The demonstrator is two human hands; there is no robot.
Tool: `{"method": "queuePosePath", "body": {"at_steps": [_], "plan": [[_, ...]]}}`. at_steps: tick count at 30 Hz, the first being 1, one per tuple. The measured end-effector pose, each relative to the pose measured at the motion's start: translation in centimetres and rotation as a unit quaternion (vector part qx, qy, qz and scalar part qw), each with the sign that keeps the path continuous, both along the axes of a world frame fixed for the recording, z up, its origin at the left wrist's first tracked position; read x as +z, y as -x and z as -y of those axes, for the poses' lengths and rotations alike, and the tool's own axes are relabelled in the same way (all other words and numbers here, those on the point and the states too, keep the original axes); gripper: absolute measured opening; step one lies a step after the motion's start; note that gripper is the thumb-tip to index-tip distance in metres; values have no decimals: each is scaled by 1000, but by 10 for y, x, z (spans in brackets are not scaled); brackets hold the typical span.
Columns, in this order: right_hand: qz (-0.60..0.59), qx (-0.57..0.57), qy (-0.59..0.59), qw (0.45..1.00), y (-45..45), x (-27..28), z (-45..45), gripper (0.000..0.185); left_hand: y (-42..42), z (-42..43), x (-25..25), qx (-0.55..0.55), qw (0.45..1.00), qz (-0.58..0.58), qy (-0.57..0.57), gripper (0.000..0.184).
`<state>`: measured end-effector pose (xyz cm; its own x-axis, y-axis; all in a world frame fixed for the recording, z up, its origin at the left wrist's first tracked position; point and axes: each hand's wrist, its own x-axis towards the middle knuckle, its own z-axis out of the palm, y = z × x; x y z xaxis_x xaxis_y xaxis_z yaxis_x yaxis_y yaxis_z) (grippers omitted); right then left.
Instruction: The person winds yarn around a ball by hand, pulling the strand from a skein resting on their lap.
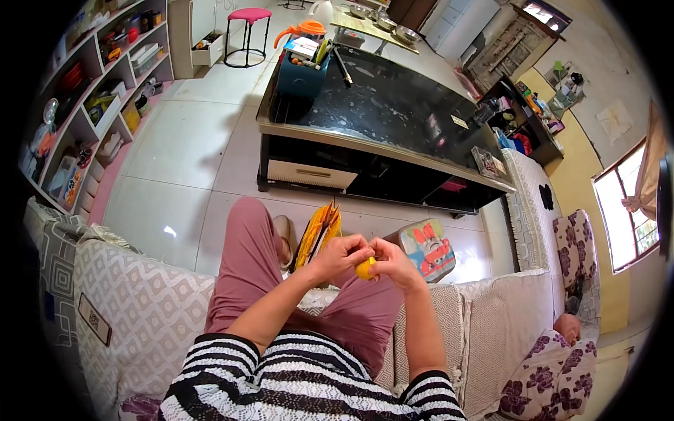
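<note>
Both hands meet over my lap around a small rounded yellow thing point(365, 268), whose kind I cannot make out. My right hand point(397, 265) is closed on it, with the thumb against its side. The fingers of my left hand point(340, 257) are pinched together at its upper edge, touching or nearly touching the right fingertips. Whatever sits inside the left pinch is hidden. Just beyond my hands, an open yellow bag point(316, 233) with dark edges stands on the floor between my legs.
A lidded box with a cartoon picture point(430, 251) stands right of my knees. Ahead is a low black-topped table point(393, 95) carrying a blue organiser point(300, 76). A phone-like rectangle point(95, 318) lies on the sofa point(151, 302) at left. Shelves point(116, 77) line the left wall.
</note>
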<state>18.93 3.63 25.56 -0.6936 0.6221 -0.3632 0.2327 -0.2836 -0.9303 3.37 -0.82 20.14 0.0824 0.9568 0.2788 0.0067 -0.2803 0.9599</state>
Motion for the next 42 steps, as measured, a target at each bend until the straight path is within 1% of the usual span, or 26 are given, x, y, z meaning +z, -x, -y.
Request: {"method": "queuePosePath", "body": {"at_steps": [1, 2, 4, 5, 7, 8, 9, 11, 13, 14, 16, 17, 19, 20, 21, 23, 24, 25, 27, 29, 31, 35, 37, 38, 40, 42], "plan": [[-54, 23, 49, 997, -1, 0, -1, 29, 0, -1, 2, -18, 999, 37, 12, 20], [-55, 23, 49, 997, -3, -1, 0, 29, 0, -2, 2, -18, 999, 37, 12, 20], [-181, 38, 137, 973, -5, -3, 2, 34, -1, -3, 3, -21, 998, 53, 19, 19], [-181, 38, 137, 973, -4, -2, 4, 34, -2, -5, 2, -21, 998, 52, 19, 19], [-346, -6, 151, 926, 0, 6, 12, 37, -5, -7, 0, 6, 993, 118, -8, 19], [-396, -2, 147, 906, 0, 7, 10, 35, -5, -7, 1, 5, 993, 118, -8, 19], [-397, -3, 148, 906, 2, 12, 10, 35, -4, -5, 3, 8, 997, 73, -5, 19], [-401, -210, 90, 887, 8, 22, 9, 30, -3, 1, 10, 11, 1000, 27, 0, 19], [-389, -203, 59, 897, 9, 23, 2, 32, -5, 4, 18, -34, 996, -23, -81, 20], [-311, -244, -18, 919, 11, 21, -2, 30, -5, 4, 18, -45, 994, -56, -85, 19], [-150, -286, -187, 928, 17, 19, -2, 28, 0, 6, 27, -50, 991, -76, -99, 19], [-150, -284, -187, 928, 18, 15, -1, 28, 2, 8, 32, -58, 988, -96, -111, 19], [-29, -209, -294, 932, 17, 2, 0, 28, 6, 9, 36, -40, 992, -74, -99, 18], [24, -155, -248, 956, 12, -1, 0, 28, 7, 10, 37, -23, 995, -52, -88, 17], [25, -154, -248, 956, 9, -2, 1, 28, 8, 10, 35, -23, 995, -52, -87, 17], [52, 36, -166, 984, 4, -3, 3, 30, 10, 6, 28, -25, 999, 44, -9, 17], [25, 33, -49, 998, 8, 12, 10, 33, 10, 4, 22, -29, 996, 79, -12, 17], [25, 32, -48, 998, 7, 10, 11, 33, 9, 3, 18, -29, 996, 79, -11, 17], [-208, -18, 69, 976, 4, 5, 10, 37, 11, 0, 14, 24, 999, 35, -26, 19], [-235, -7, 71, 969, 5, 6, 10, 39, 6, -2, 8, 43, 998, 35, -30, 19], [-327, -44, 130, 935, 10, 12, 13, 37, 4, -1, 8, 57, 997, 35, -32, 19], [-406, -69, 153, 898, 14, 12, 10, 36, 8, 0, 6, 73, 994, -29, -70, 18], [-493, -78, 157, 852, 15, 20, 12, 35, 10, 0, 8, 81, 992, -57, -80, 18], [-494, -80, 158, 852, 17, 25, 14, 35, 10, 2, 11, 75, 992, -50, -83, 18], [-415, -152, 86, 893, 23, 32, 16, 36, 9, 5, 16, 69, 993, -43, -86, 17], [-383, -192, 46, 902, 25, 32, 13, 35, 8, 7, 20, 25, 995, -46, -88, 18]]}}
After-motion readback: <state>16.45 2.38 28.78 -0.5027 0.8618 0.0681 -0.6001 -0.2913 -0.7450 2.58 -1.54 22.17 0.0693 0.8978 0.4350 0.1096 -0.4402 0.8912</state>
